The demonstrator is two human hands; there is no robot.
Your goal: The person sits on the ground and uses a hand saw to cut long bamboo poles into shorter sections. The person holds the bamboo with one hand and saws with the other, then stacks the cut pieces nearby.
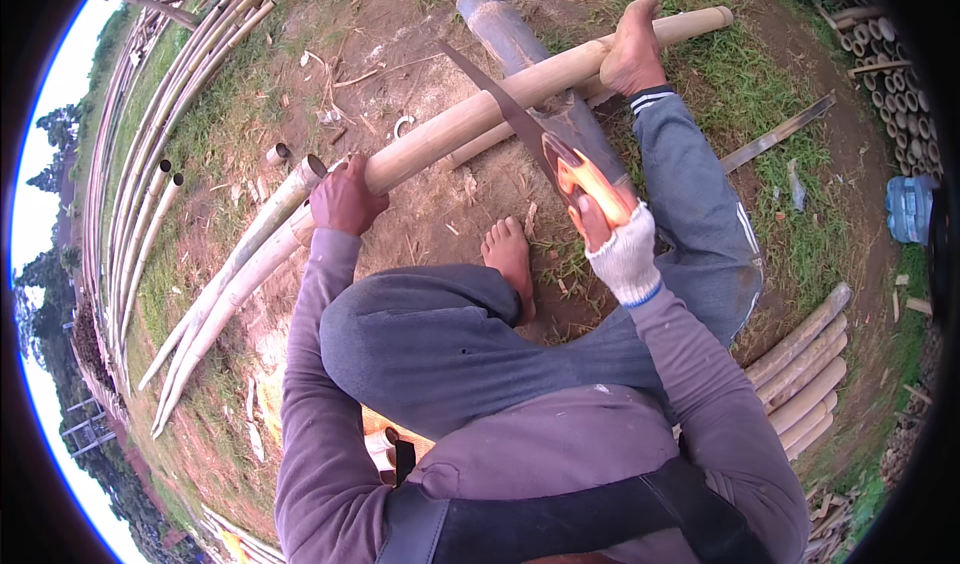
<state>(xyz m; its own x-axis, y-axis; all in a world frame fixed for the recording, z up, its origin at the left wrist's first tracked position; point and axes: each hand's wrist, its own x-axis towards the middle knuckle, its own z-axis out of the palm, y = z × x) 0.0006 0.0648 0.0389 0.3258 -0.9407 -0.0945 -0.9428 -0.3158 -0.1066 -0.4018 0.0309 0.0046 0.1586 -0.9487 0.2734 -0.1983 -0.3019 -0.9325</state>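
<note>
Handsaw [528, 136] lies across the bamboo pole [440, 144], between left hand [347, 199] and bare foot [632, 54].

Pole's long axis runs from lower left to upper right of the frame; left hand is closed around it left of centre, foot rests on it at upper right. Gloved right hand [620, 249] is wrapped around the saw's orange handle [600, 192], right of centre; blade points upper left, crossing the pole steeply. Crossing lies up-left of right hand, up-right of left; neither is clearly nearer. Tooth contact cannot be confirmed.

Left grip [346, 198] curled, right grip [618, 244] clenched
</note>
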